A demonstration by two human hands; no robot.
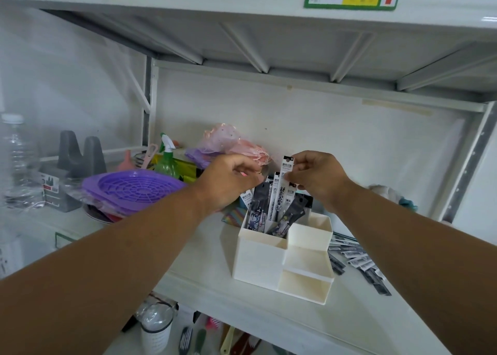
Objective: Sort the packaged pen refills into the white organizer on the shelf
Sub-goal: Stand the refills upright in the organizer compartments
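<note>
A white organizer [258,260] with several compartments stands on the shelf. Several packaged pen refills [262,209] stand upright in its tall back-left compartment. My right hand [317,177] pinches the top of one white refill pack [283,190], whose lower end sits among the others in that compartment. My left hand [228,179] hovers over the tops of the standing packs with fingers curled; whether it holds one is hidden. More refill packs [357,263] lie loose on the shelf to the right of the organizer.
A purple plastic tray [134,188] lies at the left, with a green spray bottle [166,161], pink bags [234,144] and grey holders [80,155] behind. A clear water bottle [18,161] stands far left. The upper shelf hangs close overhead.
</note>
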